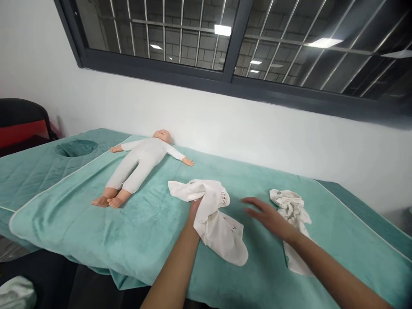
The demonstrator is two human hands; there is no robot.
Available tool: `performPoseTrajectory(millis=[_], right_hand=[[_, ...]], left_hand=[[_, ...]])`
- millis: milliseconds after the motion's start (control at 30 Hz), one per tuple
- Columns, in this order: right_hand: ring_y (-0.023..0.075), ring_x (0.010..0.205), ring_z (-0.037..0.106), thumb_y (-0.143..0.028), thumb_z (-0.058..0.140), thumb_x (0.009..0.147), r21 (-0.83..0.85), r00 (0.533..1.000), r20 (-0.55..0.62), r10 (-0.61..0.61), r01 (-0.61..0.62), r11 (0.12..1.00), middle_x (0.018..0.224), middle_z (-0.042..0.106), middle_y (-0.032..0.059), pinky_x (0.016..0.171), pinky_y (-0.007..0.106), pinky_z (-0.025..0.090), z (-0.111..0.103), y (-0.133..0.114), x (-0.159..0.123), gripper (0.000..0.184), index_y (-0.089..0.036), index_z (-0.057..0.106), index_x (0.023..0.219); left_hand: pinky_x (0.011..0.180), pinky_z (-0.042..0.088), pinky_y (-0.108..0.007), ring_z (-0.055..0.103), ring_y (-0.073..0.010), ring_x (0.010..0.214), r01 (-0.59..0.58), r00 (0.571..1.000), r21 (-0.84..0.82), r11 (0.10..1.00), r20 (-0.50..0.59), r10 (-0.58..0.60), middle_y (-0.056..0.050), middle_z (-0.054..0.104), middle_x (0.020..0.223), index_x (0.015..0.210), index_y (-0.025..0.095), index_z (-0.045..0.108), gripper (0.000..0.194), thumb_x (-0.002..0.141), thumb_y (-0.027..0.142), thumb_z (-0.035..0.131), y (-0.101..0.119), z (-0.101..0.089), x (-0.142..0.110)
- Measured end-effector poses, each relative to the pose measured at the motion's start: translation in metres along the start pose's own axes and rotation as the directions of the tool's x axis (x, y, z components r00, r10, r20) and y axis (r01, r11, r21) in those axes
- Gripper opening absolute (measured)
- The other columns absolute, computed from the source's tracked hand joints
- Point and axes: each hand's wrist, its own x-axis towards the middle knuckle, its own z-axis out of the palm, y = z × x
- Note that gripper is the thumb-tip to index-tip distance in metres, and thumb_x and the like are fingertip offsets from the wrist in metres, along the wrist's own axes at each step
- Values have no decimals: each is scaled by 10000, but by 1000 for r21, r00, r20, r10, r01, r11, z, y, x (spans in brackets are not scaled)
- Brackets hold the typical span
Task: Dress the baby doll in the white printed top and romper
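The bed (128, 231) fills the lower view under a green cover, and a round hollow (77, 148) sinks into its quilted part, well out at 9 o'clock from the centre of the view; its bottom is hard to make out. Just below the centre, at 6 o'clock, lies the white garment (214, 214), draped over the left hand (194, 207). Cloth hides most of that hand, fingers included, so how wide or tight it is cannot be told; its forearm rises from the bottom edge toward 1 o'clock. The right hand (267, 216), at 4 o'clock, holds nothing, its blurred fingers spread a little and pointing toward 10 o'clock, apart from the garment. Its forearm comes in from the lower right corner and crosses in front of a second, crumpled garment (291, 208), partly hiding it; whether they touch cannot be told. The doll (146, 152), in a pale suit, lies on its back at 9 o'clock, nearer than the hollow, arms out, head toward the wall (257, 133), feet toward 8 o'clock. The left edge cuts off a black and red chair (24, 113) at 10 o'clock and a pale cloth (17, 292) at 8 o'clock. A barred window (180, 43) runs out of view at 12 o'clock.
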Motion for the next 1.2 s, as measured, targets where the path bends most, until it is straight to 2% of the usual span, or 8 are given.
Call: performPoseTrajectory(millis=[67, 200, 367, 467, 600, 767, 867, 1200], right_hand=[[267, 1151, 597, -482, 527, 920, 445, 978, 160, -134, 50, 894, 1282, 632, 59, 985, 410, 470, 29, -44, 3, 364, -272, 609, 1206], [216, 912, 618, -474, 651, 853, 802, 997, 32, -72, 17, 596, 911, 676, 23, 862, 346, 484, 58, -97, 22, 262, -215, 611, 857], [130, 681, 534, -429, 706, 809, 918, 979, -197, 47, 167, 360, 728, 573, -36, 646, 238, 447, 24, -111, 49, 290, -221, 516, 739], [116, 659, 533, -445, 741, 779, 870, 956, -289, 52, 239, 431, 760, 599, -39, 610, 224, 435, -10, -115, 52, 284, -224, 565, 808], [129, 706, 575, -463, 726, 796, 740, 965, -248, -83, 244, 627, 844, 658, -16, 636, 244, 442, -36, -131, 52, 284, -237, 652, 951], [183, 904, 621, -475, 637, 858, 491, 914, 67, -400, 319, 811, 1023, 697, 39, 768, 292, 460, -38, -168, 60, 334, -220, 708, 1061], [200, 945, 621, -493, 580, 879, 356, 861, 193, -470, 385, 852, 1061, 692, 52, 784, 303, 457, -39, -185, 63, 364, -205, 713, 1055], [149, 677, 545, -549, 542, 824, -90, 966, 170, -195, 212, 973, 788, 629, -1, 566, 248, 363, -69, -154, 44, 366, -193, 611, 776]], left_hand=[[1058, 441, -384, 585, -297, 1200, 13, 1000, -4, 1000, 7, -13, -80, 735, 989, 847, 198, 720, 116, 736, 232, 707, 5, 2, -4], [1058, 428, -390, 602, -315, 1157, 76, 995, -37, 996, 70, -73, -97, 743, 986, 768, 168, 711, 76, 714, 219, 721, 23, 7, -20], [985, 488, -430, 629, -320, 1125, 130, 988, -167, 977, 99, -115, -104, 722, 1111, 1061, 151, 683, 458, 619, 211, 785, 66, -19, -34], [964, 502, -438, 621, -311, 1142, 108, 994, -102, 989, 21, -106, -99, 699, 1159, 1047, 172, 666, 464, 592, 142, 753, 103, -53, -29], [1037, 435, -431, 545, -269, 1244, -87, 906, 114, 990, -403, 127, -66, 633, 1270, 1044, 209, 630, 365, 682, 190, 671, 148, -68, -20], [1006, 433, -370, 555, -248, 1213, -251, 961, 395, 883, 213, 178, -71, 630, 1281, 1163, 217, 631, 413, 761, 299, 684, 184, -12, -20], [868, 464, -325, 606, -227, 1047, -273, 818, 527, 805, 568, -94, -47, 672, 1129, 1100, 213, 652, 342, 810, 395, 650, 199, 20, -17], [565, 310, -230, 436, -111, 640, -436, 876, 717, 544, 477, 73, 55, 464, 694, 739, 207, 439, 229, 775, 336, 624, 227, 18, -4]])
